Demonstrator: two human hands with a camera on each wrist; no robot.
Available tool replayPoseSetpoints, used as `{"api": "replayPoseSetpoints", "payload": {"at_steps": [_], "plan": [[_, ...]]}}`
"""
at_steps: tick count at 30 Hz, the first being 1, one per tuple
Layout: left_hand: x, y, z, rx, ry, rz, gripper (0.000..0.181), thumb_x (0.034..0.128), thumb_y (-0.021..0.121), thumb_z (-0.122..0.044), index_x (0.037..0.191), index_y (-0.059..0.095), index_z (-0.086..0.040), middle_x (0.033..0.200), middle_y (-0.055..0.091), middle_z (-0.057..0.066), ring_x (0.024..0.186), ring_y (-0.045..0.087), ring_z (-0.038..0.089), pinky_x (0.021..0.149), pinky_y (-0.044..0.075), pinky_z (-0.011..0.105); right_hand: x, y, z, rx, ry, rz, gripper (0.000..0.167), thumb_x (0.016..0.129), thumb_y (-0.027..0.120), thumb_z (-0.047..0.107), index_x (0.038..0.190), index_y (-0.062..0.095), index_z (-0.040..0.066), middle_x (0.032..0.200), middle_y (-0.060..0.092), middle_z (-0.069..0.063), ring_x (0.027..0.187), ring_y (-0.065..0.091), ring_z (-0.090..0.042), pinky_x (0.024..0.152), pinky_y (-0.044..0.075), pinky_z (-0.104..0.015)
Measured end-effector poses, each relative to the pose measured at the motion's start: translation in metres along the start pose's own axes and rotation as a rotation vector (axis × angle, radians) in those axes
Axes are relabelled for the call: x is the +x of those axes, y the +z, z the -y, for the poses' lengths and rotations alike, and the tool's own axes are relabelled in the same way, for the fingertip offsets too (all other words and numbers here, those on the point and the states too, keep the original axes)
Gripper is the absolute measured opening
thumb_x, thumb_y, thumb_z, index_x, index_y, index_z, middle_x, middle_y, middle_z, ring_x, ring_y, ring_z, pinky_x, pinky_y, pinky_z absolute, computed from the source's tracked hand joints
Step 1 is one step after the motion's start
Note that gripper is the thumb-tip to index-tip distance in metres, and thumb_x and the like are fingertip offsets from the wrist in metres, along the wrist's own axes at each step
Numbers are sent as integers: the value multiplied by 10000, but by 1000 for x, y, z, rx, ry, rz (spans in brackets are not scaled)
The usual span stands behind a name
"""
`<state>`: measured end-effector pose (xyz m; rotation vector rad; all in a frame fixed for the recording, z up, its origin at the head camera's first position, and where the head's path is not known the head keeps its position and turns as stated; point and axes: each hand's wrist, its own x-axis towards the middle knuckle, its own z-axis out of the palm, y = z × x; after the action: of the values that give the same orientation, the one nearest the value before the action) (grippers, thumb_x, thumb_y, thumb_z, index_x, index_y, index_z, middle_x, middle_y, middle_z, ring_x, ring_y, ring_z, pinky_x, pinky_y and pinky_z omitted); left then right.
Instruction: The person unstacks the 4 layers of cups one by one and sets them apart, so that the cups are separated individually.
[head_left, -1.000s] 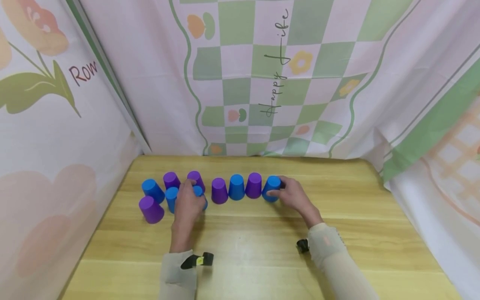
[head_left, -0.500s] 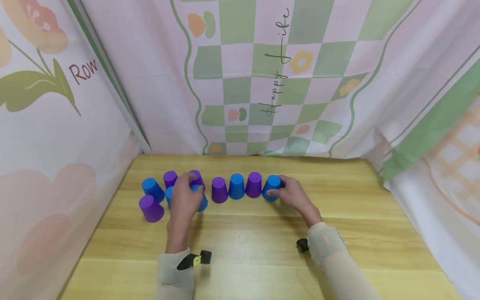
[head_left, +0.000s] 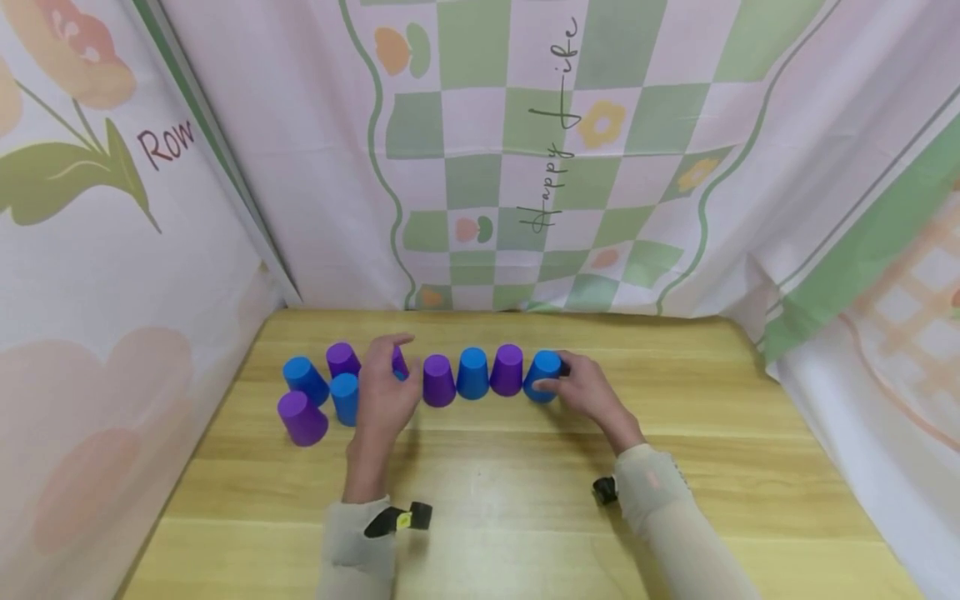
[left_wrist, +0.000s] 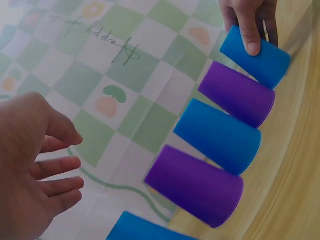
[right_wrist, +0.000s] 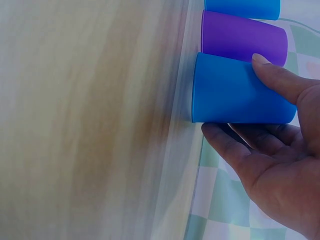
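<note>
With a clock face laid flat on the wooden table point(head_left: 480, 500), twelve toward the checkered curtain point(head_left: 555, 125): at one o'clock, the end blue cup point(head_left: 540, 372), upside down, narrow end up, held in the right hand point(head_left: 588, 390), thumb on the near wall, fingers round the other side. At half past twelve, the first purple cup point(head_left: 507, 371); at twelve, the middle blue cup point(head_left: 473, 375); at eleven, the second purple cup point(head_left: 438, 382), all inverted and close-set. At ten, the left hand point(head_left: 387, 392), thumb and fingers wide apart, nothing seen in its grasp; partly hides the shaded purple cup point(head_left: 401, 363) and the shaded blue cup point(left_wrist: 142, 228). Contact with either impossible to tell. Between nine and about ten, the inner blue cup point(head_left: 346, 400), inner purple cup point(head_left: 342, 359), outer blue cup point(head_left: 306, 381) and outer purple cup point(head_left: 303, 418). Judging by smooth, thin-looking walls: probably light, hollow, fairly stiff plastic, hard to break, yet easy to nudge askew or topple. Best taken lightly at mid-height, from opposite sides; higher up, a risk of slipping off the taper.
</note>
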<state>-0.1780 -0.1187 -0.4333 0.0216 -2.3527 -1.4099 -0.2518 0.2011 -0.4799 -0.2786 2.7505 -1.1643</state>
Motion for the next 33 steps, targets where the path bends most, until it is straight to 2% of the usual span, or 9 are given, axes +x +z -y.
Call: {"api": "replayPoseSetpoints", "payload": {"at_steps": [6,11,20,25,33], "plan": [[2,17,-1,16,3,97,520,1003,655,-75,1506,527,-105,1558,526,98,1492,450,330,1230,395,549,0,0,0,2,-3,-1,584,938,796,312,1391,623,-14,1349,677,-252,1246,643,-432,1027,558,-573],[5,31,-3,57,7,130,612,1000,653,-48,1573,444,-95,1616,468,122,1521,421,342,1237,388,536,0,1,1,5,-2,-2,593,937,796,309,1395,616,-22,1358,669,-259,1259,633,-441,1048,542,-584],[6,45,2,83,-88,199,739,979,675,-35,1634,341,-112,1676,383,112,1550,372,347,1245,367,544,0,2,-1,11,7,-7,577,936,802,303,1391,626,-4,1355,676,-245,1254,641,-429,1039,553,-573],[6,50,7,116,-99,213,715,990,670,-47,1627,347,-97,1657,395,143,1523,406,372,1233,382,556,1,2,-2,9,4,-6,585,937,802,311,1400,623,1,1360,675,-243,1259,639,-431,1039,554,-572],[6,53,9,142,-163,234,638,1043,643,-131,1617,364,-113,1640,413,156,1517,414,374,1225,389,574,1,1,-2,6,-2,-9,572,938,802,305,1393,629,5,1355,680,-239,1258,641,-429,1039,553,-576]]}}
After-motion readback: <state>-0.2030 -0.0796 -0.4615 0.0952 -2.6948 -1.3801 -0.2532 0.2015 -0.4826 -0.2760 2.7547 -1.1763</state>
